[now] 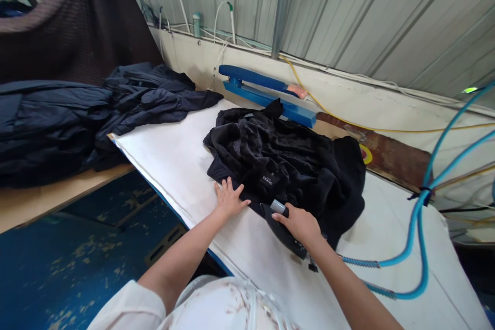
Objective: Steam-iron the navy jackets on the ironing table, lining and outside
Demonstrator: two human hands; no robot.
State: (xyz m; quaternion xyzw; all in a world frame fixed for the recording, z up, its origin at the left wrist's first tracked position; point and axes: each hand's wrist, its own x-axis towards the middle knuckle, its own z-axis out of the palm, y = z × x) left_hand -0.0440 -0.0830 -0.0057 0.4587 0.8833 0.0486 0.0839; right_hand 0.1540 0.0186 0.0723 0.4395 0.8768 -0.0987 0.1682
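A black jacket [294, 149] with a dark plush lining and a "GUESS" label lies spread on the white padded ironing table [170, 147]. My left hand [229, 198] rests flat on the jacket's near edge, fingers spread. My right hand [301, 223] is wrapped round the handle of a steam iron [284, 237]. The iron's tip sits on the jacket's near edge, just right of my left hand. Part of the iron is hidden by my right hand and forearm. Two blue hoses [415, 232] run from behind my right forearm.
Dark garments [147, 95] are heaped on a wooden table [69, 191] at left. Behind the jacket stands a blue sleeve board [266, 95] against the wall. The blue hoses loop over the right side. A yellow cable [371, 128] runs along the wall.
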